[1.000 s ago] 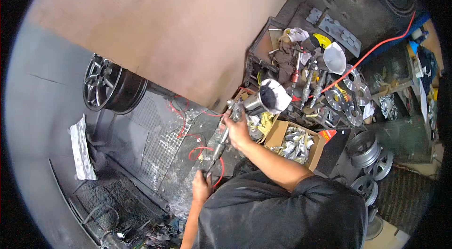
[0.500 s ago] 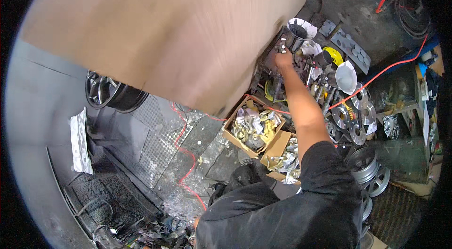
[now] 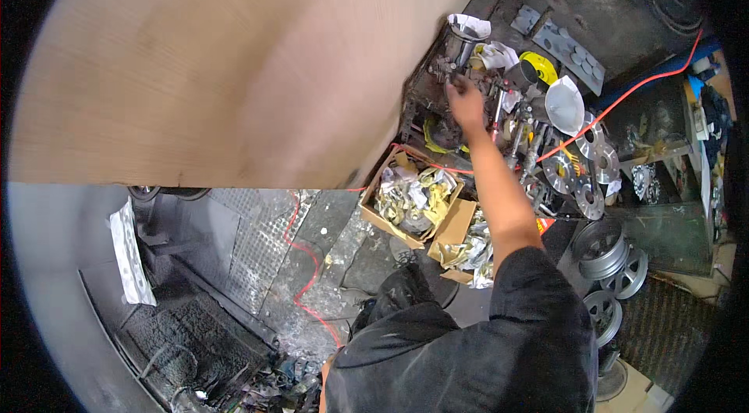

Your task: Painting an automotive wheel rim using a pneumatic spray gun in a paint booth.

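Observation:
My right hand [image 3: 467, 106] reaches over a cluttered bench at the upper right, its bare forearm stretched out from a black sleeve. Its fingers look bent and blurred, and whether they hold anything does not show. Just beyond them stand small metal fittings [image 3: 441, 68] and a dark metal cup [image 3: 462, 44] with a white paper piece at its rim. Right of the hand lie slim metal tools, a yellow ring-shaped piece [image 3: 538, 68] and a white paper cone [image 3: 564, 106]. Of my left arm only a sliver shows at the lower edge; the left hand is out of view.
A large tan panel [image 3: 257, 69] fills the upper left. Cardboard boxes [image 3: 380, 218] of crumpled paper stand below the bench. A red hose [image 3: 312, 261] winds over the floor; another [image 3: 624, 122] crosses the bench beside metal discs [image 3: 605, 163]. Wheel rims [image 3: 599, 249] are stacked at right.
My right hand has drawn back slightly from the fittings by the cup. The view has shifted, and the tan panel now hides most of the black wheel at left.

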Available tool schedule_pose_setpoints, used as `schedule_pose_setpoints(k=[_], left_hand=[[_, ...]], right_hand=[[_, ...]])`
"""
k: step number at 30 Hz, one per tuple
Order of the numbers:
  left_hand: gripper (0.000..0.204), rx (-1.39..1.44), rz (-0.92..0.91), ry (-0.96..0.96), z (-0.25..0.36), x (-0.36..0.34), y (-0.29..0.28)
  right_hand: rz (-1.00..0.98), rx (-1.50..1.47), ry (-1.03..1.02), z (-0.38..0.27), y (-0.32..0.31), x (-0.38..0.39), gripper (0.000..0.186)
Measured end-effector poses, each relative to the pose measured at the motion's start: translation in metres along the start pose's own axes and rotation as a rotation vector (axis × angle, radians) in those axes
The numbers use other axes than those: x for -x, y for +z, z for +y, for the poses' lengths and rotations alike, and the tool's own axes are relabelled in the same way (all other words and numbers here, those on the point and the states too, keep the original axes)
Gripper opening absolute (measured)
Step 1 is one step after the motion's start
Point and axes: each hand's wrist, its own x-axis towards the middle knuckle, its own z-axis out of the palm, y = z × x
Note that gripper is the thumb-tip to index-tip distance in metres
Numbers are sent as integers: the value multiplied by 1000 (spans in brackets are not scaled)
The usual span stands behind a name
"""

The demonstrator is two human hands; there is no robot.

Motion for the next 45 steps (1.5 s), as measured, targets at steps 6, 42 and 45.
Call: schedule_pose_setpoints(k=[6,42,45], left_hand=[[51,9,-54,16,3,-10,-3],[39,787,641,503,12,67,-44],[36,761,522,437,-13,93,-44]], right_hand=[[693,347,-37,22,-73,31,52],[-490,247,-311,-217,40,360,19],[-624,130,-329,-258,86,446,19]])
